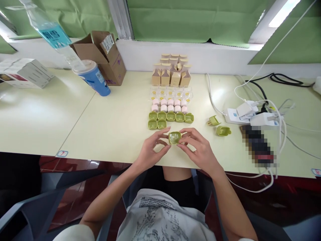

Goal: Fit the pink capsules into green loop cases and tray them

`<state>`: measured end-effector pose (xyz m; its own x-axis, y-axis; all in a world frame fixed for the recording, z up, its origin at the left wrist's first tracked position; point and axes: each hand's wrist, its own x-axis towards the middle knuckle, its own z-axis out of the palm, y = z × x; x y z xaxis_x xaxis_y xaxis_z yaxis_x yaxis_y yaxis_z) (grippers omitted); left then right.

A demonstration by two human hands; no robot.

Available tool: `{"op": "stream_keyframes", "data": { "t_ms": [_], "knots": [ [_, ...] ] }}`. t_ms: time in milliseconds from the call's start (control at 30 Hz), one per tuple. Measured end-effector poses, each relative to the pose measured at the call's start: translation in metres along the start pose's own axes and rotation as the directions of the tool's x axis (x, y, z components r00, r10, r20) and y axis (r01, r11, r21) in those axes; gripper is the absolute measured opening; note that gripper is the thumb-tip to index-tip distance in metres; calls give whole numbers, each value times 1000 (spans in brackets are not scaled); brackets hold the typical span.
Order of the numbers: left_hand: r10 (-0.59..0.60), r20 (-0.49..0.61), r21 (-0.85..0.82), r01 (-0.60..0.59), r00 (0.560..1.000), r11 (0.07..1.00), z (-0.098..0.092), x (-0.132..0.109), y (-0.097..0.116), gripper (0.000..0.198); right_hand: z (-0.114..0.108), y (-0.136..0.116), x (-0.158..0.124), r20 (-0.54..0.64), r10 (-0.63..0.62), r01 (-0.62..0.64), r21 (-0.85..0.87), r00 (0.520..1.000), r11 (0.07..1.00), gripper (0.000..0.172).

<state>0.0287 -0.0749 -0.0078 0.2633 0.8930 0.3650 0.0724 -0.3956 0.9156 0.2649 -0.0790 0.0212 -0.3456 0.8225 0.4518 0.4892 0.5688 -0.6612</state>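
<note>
As right hand [198, 147] fingers pinch a green cup [175, 137], left hand [150, 150] fingers curve half-open beside it. This apparent adjusting needs steadiness.

Olive-green containers [171, 116], pale-pink pieces [171, 108] and tan cartons [165, 78] colour a cream tabletop [120, 117].
White shirt [150, 231] is patterned in black.
</note>
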Motion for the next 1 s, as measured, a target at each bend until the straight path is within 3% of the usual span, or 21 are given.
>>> {"op": "stream_keyframes", "data": {
  "t_ms": [100, 200, 367, 500, 633, 767, 867, 933, 1000],
  "knots": [
    [50, -205, 274, 8, 977, 962, -17, 8, -3, 43, 5, 19, 12, -51, 55, -59, -89, 997, 994, 14],
    [17, -341, 452, 148, 940, 880, -33, 12, -12, 43, 13, 35, 26, -12, 103, -103, -188, 995, 977, 15],
    [-113, -312, 467, 256, 943, 846, -39, 11, -29, 55, 32, 44, 39, 48, 179, -146, -387, 983, 910, 16],
    [-105, -289, 453, 233, 951, 861, -36, 10, -32, 57, 42, 41, 43, 42, 208, -164, -474, 977, 865, 17],
    [-95, -280, 466, 222, 955, 857, -36, 9, -31, 57, 39, 36, 38, -16, 198, -182, -472, 980, 862, 17],
    [-88, -276, 471, 215, 957, 855, -36, 8, -30, 57, 32, 31, 16, -204, 238, -313, -573, 950, 758, 48],
    [-78, -287, 470, 212, 955, 857, -34, 8, -31, 56, 41, 26, 2, -247, 286, -378, -638, 926, 671, 79],
    [-74, -298, 481, 217, 952, 850, -33, 8, -31, 56, 53, 21, -1, -240, 311, -391, -630, 920, 671, 83],
    [-58, -308, 514, 217, 950, 830, -32, 6, -28, 57, 66, 16, 1, -246, 327, -408, -617, 912, 673, 72]
  ]
}}
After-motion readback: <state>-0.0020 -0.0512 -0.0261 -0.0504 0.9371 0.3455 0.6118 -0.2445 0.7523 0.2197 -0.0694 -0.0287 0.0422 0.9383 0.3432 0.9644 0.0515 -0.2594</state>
